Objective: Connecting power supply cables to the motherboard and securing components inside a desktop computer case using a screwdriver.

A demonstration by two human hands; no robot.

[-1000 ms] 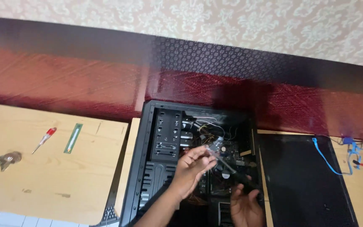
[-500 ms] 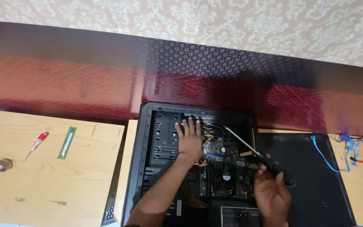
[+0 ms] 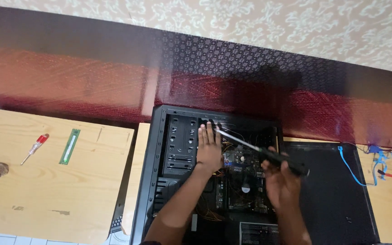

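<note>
Presumably light and stiff, with a thin shaft prone to slipping off a screw: screwdriver [image 3: 262, 153], best held by its thick dark handle. Right hand [image 3: 281, 183] closed round that handle, right of centre in the frame; shaft slanting up-left, tip just beside left hand [image 3: 208, 147]. Left hand open, laid flat inside the black case [image 3: 159, 149], fingers toward its upper edge.

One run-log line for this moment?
left hand: flat inside open black computer case | right hand: gripping long black-handled screwdriver, tip near left fingers
</note>
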